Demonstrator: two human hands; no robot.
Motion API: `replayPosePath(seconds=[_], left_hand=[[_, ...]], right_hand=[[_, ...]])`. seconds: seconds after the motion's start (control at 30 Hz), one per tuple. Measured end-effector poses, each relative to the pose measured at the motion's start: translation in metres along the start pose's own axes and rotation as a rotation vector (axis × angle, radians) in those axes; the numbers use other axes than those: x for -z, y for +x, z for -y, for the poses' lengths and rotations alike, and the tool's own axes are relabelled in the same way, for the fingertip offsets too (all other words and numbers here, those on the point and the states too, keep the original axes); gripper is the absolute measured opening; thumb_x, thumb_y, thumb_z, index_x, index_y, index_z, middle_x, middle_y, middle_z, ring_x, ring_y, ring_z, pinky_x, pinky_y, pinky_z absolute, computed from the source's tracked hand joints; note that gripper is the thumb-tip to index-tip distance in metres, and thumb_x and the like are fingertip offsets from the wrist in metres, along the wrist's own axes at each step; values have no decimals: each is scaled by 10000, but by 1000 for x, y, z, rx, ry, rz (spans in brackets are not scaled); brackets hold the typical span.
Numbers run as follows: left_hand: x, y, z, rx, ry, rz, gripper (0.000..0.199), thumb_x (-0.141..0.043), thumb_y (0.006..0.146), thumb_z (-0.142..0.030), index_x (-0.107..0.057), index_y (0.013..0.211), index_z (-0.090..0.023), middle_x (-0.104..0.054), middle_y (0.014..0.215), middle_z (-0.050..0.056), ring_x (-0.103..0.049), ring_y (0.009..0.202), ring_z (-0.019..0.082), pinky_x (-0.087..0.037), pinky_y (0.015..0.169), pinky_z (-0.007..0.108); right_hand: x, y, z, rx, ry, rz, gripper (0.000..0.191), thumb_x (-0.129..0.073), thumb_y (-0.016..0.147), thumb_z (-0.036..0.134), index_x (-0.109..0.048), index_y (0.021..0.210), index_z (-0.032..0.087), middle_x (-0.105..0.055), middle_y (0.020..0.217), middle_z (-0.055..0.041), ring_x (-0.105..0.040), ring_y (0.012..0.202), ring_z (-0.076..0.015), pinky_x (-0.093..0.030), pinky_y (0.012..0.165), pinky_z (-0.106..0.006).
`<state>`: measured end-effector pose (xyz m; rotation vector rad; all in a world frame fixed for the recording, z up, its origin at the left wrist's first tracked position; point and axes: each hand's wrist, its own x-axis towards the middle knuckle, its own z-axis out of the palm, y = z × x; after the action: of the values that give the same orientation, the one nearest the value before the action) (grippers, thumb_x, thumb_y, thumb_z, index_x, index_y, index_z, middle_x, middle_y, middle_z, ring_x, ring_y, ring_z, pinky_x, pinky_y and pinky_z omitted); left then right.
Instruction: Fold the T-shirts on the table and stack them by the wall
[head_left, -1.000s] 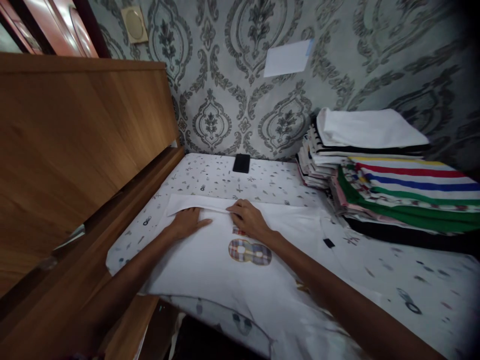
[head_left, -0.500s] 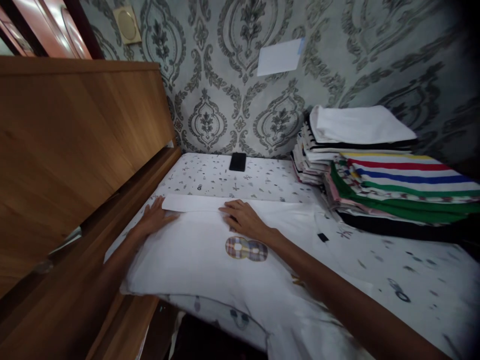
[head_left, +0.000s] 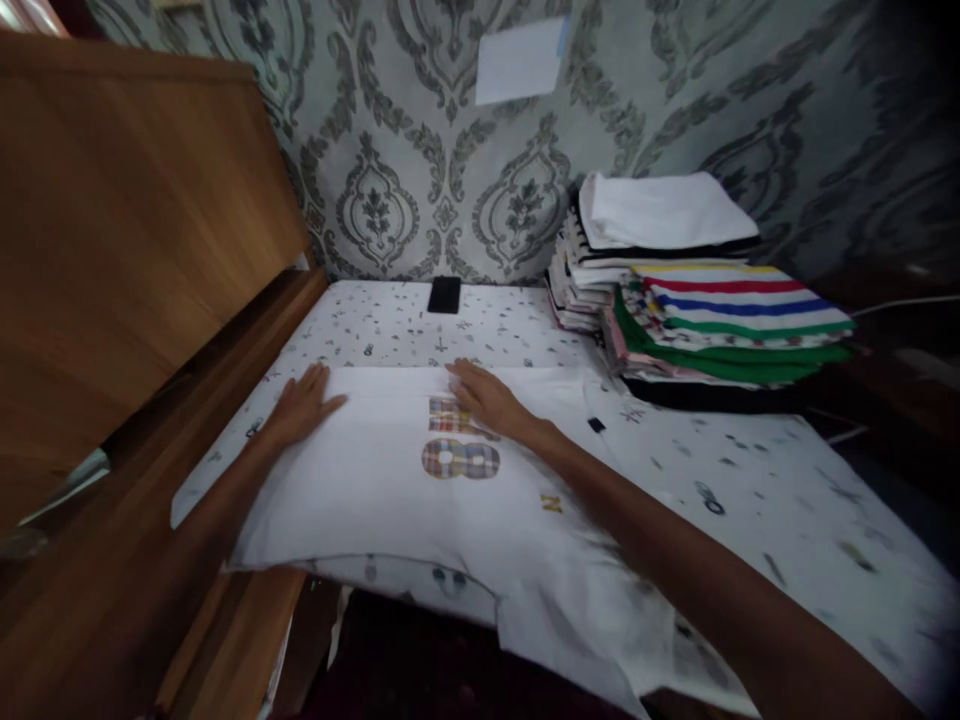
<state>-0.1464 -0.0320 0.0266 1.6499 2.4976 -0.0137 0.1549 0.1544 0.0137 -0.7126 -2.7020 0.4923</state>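
Note:
A white garment (head_left: 360, 480) with plaid figures and a gold letter lies spread over the near part of a patterned white sheet. On its far left corner rests my left hand (head_left: 301, 405), fingers apart and thumb stretched toward the right. My right hand (head_left: 487, 395) lies on the far edge, beside the upper plaid figure, which it partly covers. Its fingers are extended and nothing is held in them. The garment's near edge hangs loosely at the front.
A black phone (head_left: 444, 295) lies near the patterned wall. Folded clothes (head_left: 735, 320) are stacked at the back right. A wooden panel (head_left: 135, 220) borders the left side. White paper (head_left: 521, 62) is on the wall.
The folded-over strip at the garment's far edge now lies flat, and more of the plaid print shows. The gold letter has come into sight. The view has shifted slightly.

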Motion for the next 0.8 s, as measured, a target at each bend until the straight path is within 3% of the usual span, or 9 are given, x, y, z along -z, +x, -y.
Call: replayPosePath(seconds=[0.1,0.2,0.27,0.37,0.43,0.53,0.67,0.8], left_hand=[[0,-7,19,16,3,-42,815,-261,970,-576,-213,1564,-20,-149,1657,218,-124,1544,318,-185,1220,529],[4,-29,20,-50,-31,-99,786,-298,962,-567,-301,1528,-22,-219,1636,245,-213,1520,344,-244,1208,510],[8,-50,7,-170,-92,-104,741,-320,962,-579,-374,1497,-69,-279,1622,217,-280,1497,333,-272,1207,488],[18,-86,-27,-409,-193,-14,632,-347,975,-599,-433,1470,-214,-349,1605,108,-369,1456,274,-313,1200,471],[24,-108,-49,-551,-196,73,571,-380,983,-583,-428,1470,-289,-372,1595,61,-397,1436,258,-355,1177,479],[24,-131,-69,-699,-129,142,581,-465,962,-565,-410,1484,-314,-418,1567,66,-421,1415,284,-418,1128,473],[7,-143,-66,-774,-28,83,546,-506,944,-492,-458,1448,-288,-527,1465,91,-506,1320,300,-474,1057,439],[-7,-150,-53,-728,103,26,467,-441,918,-280,-546,1372,-253,-603,1337,112,-585,1193,282,-518,958,399]], right_hand=[[19,-28,-1,45,79,-87,499,-367,1022,433,-517,1429,186,-479,1526,-133,-419,1431,-271,-360,1174,-502],[45,-80,2,99,112,-92,439,-431,1008,418,-560,1380,223,-533,1478,-119,-506,1361,-267,-442,1118,-503],[59,-126,6,95,104,-73,394,-464,1001,402,-595,1336,242,-568,1437,-114,-569,1296,-268,-502,1063,-487],[70,-198,14,51,56,-77,343,-508,990,347,-623,1302,261,-593,1401,-108,-615,1236,-259,-550,1015,-436],[71,-242,20,27,9,-100,343,-533,983,323,-612,1315,290,-602,1394,-92,-609,1243,-260,-554,1012,-431],[67,-294,33,9,-42,-121,411,-580,965,378,-568,1369,304,-584,1425,-91,-570,1294,-275,-540,1030,-455],[53,-328,45,50,-128,-127,538,-598,953,446,-497,1446,253,-546,1465,-135,-520,1350,-284,-487,1079,-505],[44,-334,47,46,-159,-191,425,-563,976,205,-536,1398,254,-614,1397,-107,-531,1344,-234,-451,1114,-494]])
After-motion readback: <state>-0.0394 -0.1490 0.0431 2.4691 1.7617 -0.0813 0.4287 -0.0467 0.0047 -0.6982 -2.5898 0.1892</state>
